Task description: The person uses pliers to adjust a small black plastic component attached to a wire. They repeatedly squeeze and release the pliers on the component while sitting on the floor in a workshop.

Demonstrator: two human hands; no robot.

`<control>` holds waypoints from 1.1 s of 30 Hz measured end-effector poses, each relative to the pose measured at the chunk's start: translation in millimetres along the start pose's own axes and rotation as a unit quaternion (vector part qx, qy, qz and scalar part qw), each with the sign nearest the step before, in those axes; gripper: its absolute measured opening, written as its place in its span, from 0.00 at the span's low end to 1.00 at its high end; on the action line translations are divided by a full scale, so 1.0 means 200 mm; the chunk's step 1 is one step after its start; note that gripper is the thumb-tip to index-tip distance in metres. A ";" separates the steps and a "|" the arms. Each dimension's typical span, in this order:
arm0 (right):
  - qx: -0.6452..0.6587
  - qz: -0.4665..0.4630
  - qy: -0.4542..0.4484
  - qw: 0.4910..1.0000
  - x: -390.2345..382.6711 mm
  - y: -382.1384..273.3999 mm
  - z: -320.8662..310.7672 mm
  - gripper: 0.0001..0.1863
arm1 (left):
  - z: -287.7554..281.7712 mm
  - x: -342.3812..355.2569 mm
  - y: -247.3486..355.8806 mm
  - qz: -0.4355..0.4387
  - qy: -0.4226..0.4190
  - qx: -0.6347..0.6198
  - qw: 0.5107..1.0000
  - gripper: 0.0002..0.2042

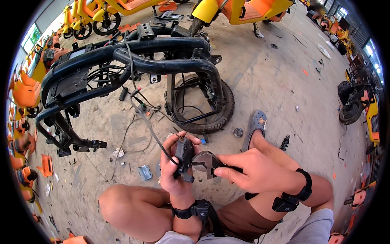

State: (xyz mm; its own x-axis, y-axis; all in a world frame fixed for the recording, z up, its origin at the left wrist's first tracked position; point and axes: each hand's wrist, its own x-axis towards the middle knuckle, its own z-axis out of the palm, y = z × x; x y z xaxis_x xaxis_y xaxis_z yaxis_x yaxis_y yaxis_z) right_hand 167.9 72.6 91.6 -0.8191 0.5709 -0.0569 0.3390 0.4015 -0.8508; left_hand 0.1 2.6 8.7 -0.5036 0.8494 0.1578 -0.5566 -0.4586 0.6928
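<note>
My left hand point(170, 162) is closed around a small black part point(185, 156), shaped like a brake caliper, holding it up in front of my knees. A grey cable point(151, 129) runs from this part up to the black scooter frame point(162, 46). In my right hand point(260, 171) is an adjustable wrench point(206, 163), its dark handle mostly covered by the fingers. The wrench head is right beside the black part; whether its jaws grip anything there I cannot tell.
The frame lies ahead with its wheel point(229, 107). On the floor are a blue piece point(144, 173), a metal ring point(238, 132), a shock absorber spring point(285, 142) and an orange panel point(46, 166). Yellow-orange scooters point(243, 12) line the back and sides. My clog point(256, 122) is at right.
</note>
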 end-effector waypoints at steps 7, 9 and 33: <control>0.118 0.153 -0.115 0.974 0.05 -0.03 -0.03 0.18 | 0.01 -0.01 0.00 0.038 -0.015 0.022 0.999 0.30; 0.133 0.160 -0.124 0.970 0.04 -0.03 -0.04 0.18 | 0.02 -0.01 0.00 0.042 -0.015 0.019 0.999 0.29; 0.282 0.141 -0.038 0.948 0.08 0.13 0.03 0.23 | 0.04 0.03 -0.02 -0.154 0.074 -0.381 0.909 0.30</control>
State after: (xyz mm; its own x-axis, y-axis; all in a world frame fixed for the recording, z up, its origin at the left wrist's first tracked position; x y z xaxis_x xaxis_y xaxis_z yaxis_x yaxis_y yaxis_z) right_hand 160.5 88.1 66.4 -0.7716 0.5360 -0.3426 0.2658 -0.2176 -0.9391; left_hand 4.7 10.8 13.0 -0.2979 0.9497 -0.0967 -0.9538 -0.3002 -0.0096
